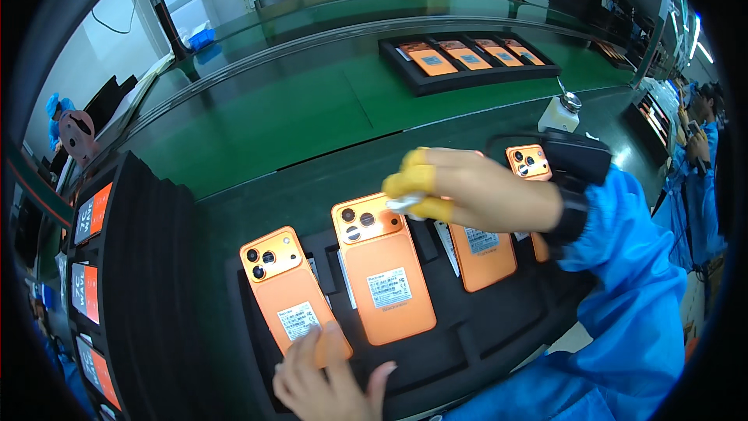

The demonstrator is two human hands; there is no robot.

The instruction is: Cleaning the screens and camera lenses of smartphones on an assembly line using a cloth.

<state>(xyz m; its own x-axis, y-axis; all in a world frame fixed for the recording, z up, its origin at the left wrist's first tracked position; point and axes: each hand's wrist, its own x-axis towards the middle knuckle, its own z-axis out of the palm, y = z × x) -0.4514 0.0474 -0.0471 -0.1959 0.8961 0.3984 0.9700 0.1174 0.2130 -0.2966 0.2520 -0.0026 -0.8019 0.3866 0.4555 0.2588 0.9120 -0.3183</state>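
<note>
Head view: seems to be wiping the camera block [382, 228] of the phone [409, 316] second from left in the tray [436, 355]. Pinches a white wad [403, 203] in the right hand [483, 183], between yellow-capped fingers [417, 179]; spreads the left hand [323, 382], gripping nothing, over the tray's leftmost phone [271, 284], too blurred to tell if touching. Next, probably calls for short, light strokes around the lenses [367, 220].
</note>
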